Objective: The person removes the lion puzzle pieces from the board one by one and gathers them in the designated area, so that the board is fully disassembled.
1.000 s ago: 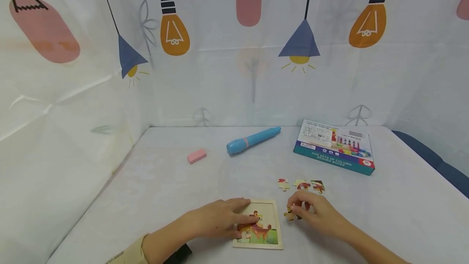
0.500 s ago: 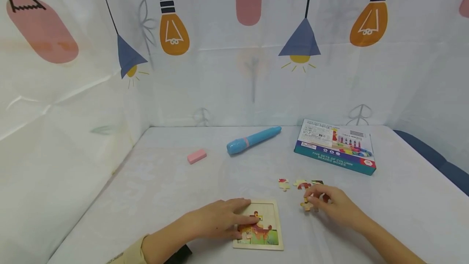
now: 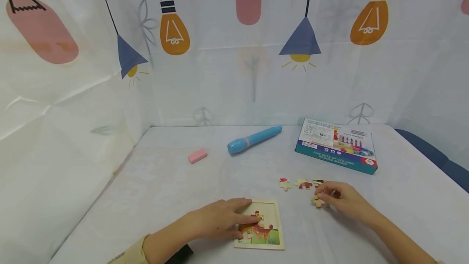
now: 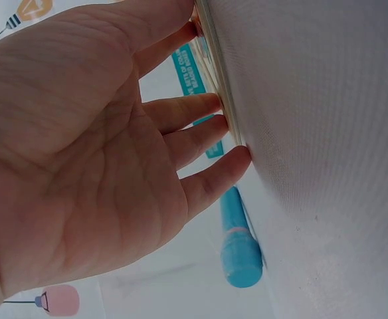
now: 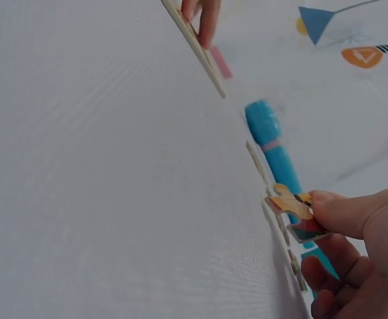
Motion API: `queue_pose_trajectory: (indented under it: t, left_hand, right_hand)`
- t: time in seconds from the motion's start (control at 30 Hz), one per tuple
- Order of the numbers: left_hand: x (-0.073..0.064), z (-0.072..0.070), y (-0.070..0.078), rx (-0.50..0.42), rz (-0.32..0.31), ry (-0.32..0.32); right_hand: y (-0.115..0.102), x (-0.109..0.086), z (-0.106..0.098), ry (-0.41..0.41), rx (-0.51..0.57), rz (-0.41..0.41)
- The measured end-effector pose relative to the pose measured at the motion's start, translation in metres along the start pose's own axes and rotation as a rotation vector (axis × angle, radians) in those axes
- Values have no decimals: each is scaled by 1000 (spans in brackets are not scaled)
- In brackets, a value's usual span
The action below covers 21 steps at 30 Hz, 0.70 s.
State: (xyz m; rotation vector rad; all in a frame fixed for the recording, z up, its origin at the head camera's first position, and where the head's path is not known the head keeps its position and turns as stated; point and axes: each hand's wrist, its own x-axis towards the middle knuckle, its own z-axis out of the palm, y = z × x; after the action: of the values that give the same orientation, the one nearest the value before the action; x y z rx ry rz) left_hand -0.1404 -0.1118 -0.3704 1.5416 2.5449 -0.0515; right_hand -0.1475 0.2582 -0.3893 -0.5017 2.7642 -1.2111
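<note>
My left hand (image 3: 217,220) rests on the left side of a wooden puzzle tray (image 3: 270,207), its fingers extended over the partly filled animal picture (image 3: 261,234). In the left wrist view the fingertips (image 4: 237,159) touch the tray's edge. To the right of the tray, my right hand (image 3: 346,202) pinches a yellow puzzle piece (image 5: 288,203) between thumb and fingers. Just below it a darker piece with red and green (image 5: 308,230) shows; whether it is held too, I cannot tell. Beyond that hand lie loose pieces (image 3: 303,184) in a row, the rightmost partly hidden by the fingers.
A pink block (image 3: 197,156) and a blue microphone-shaped object (image 3: 254,139) lie farther back on the white-covered table (image 3: 157,186). At the back right is a flat toy box (image 3: 335,146). A patterned curtain (image 3: 220,84) hangs behind the table.
My right hand has moved right and slightly away from me, carrying the yellow puzzle piece from beside the tray toward the loose pieces. My left hand has stayed on the tray.
</note>
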Motion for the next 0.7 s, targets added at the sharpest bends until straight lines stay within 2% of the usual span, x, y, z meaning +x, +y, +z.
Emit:
queue_pose_trajectory:
  t: [0.47, 0.7]
  left_hand:
    - [0, 2, 0, 32, 3, 15]
    - [1, 0, 1, 29, -15, -7]
  right_hand:
    - [11, 1, -5, 43, -66, 22]
    - [9, 1, -5, 70, -176, 72]
